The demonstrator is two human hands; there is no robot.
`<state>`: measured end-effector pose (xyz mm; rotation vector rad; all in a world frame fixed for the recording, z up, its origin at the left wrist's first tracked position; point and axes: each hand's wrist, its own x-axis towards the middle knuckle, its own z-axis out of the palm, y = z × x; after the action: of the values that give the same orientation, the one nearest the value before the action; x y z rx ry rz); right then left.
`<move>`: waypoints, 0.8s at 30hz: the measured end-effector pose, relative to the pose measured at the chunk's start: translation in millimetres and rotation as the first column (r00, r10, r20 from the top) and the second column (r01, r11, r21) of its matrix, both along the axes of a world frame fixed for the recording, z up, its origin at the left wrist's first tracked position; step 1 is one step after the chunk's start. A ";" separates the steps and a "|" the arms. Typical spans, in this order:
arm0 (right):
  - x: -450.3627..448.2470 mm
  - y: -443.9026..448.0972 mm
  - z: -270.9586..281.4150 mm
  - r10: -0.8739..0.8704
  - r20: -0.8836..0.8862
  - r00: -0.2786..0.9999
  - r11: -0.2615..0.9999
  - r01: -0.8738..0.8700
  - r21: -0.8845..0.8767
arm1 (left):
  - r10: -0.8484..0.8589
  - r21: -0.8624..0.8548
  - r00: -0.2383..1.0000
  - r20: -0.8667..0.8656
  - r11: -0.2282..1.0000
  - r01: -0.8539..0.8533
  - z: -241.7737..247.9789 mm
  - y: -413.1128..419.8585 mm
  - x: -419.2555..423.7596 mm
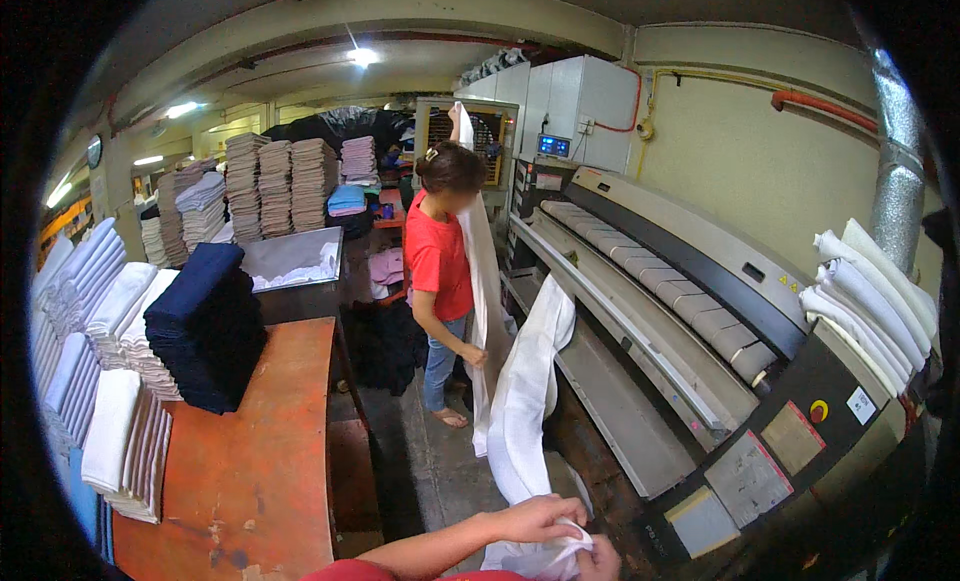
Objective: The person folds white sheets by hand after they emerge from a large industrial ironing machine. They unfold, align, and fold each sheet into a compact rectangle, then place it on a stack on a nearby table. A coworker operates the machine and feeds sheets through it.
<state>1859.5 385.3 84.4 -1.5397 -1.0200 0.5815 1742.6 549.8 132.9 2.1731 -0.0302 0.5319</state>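
My left hand (541,519) grips the bunched end of a long white cloth (525,401) at the bottom of the view. Close beside it, my right hand (598,560) also holds the bunched fabric, partly cut off by the lower edge. The cloth stretches away from my hands towards the front of a large flatwork ironer (630,341). A co-worker in a red shirt (442,258) stands beyond, holding another long white cloth (487,303) with one arm raised and the other hand low. Where the far end of my cloth rests is not clear.
An orange-topped table (247,446) stands at left, bearing a dark blue folded stack (206,326) and white folded stacks (124,438). Behind are a metal-rimmed bin (296,281) and tall brown towel stacks (277,183). Folded white linen (870,311) lies on the ironer's near end.
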 end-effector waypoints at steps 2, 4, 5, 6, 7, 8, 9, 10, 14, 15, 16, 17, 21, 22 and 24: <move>1.8 -21.5 30.4 -0.013 -0.021 1.000 1.000 0.012 -0.007 | -0.091 0.024 0.996 0.011 0.996 0.091 -4.5 8.1 9.1; 13.4 -46.3 56.9 -0.103 0.179 0.978 0.994 0.105 -0.004 | -0.060 0.200 0.996 0.064 0.979 0.046 -20.4 19.5 21.9; 20.4 -57.4 65.3 -0.128 0.139 0.982 0.990 0.135 -0.042 | -0.048 0.286 0.995 0.093 0.958 0.020 -32.7 25.0 28.3; 26.8 -69.0 69.4 -0.182 0.311 0.933 0.982 0.191 0.002 | -0.013 0.285 0.993 0.117 0.958 -0.021 -48.1 30.9 32.0; 34.6 -90.6 73.2 -0.177 0.225 0.958 0.984 0.175 0.029 | 0.012 0.264 0.995 0.095 0.964 -0.037 -65.7 36.7 35.2; 38.3 -94.9 64.6 -0.251 0.061 0.966 0.955 0.237 0.180 | 0.035 0.246 0.997 0.075 0.968 -0.052 -85.0 41.5 39.1; 42.4 -108.3 55.9 -0.389 0.015 0.921 0.895 0.374 0.243 | 0.053 0.230 0.997 0.054 0.971 -0.064 -106.2 43.1 41.9; 53.5 -126.2 49.9 -0.415 -0.245 0.876 0.828 0.475 0.297 | 0.080 0.201 0.995 -0.060 0.977 -0.066 -128.7 43.2 41.9; 104.0 -182.1 37.9 -0.430 -0.234 0.872 0.640 0.477 0.602 | 0.146 0.212 0.943 -0.301 0.974 -0.083 -215.7 27.1 40.5; 108.5 -197.5 44.6 -0.589 -0.153 0.794 0.612 0.561 0.558 | 0.147 0.234 0.934 -0.326 0.970 -0.071 -232.1 20.4 36.0; 111.6 -215.6 58.0 -0.725 -0.059 0.686 0.564 0.641 0.520 | 0.155 0.265 0.912 -0.380 0.963 -0.054 -243.7 10.2 37.5; 114.1 -231.5 74.6 -0.833 0.044 0.551 0.499 0.714 0.491 | 0.146 0.171 0.941 -0.304 0.980 -0.097 -249.7 -3.5 42.7; 110.6 -243.2 106.7 -0.778 0.250 0.576 0.628 0.701 0.338 | 0.113 -0.074 0.978 -0.173 0.989 -0.127 -200.0 -50.3 69.2; 117.9 -229.1 101.7 -0.641 0.599 0.480 0.759 0.514 0.400 | 0.033 -0.102 0.990 -0.138 0.994 -0.048 -173.4 -64.4 78.3; 99.4 -206.7 53.3 -0.435 0.358 0.826 0.900 0.396 0.180 | -0.100 -0.070 0.987 -0.128 0.993 0.091 -115.2 -94.4 90.4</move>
<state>1958.9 178.6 137.6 -1.7610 -0.9417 -0.0922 1832.9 455.4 17.7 2.1275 -0.0454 0.3307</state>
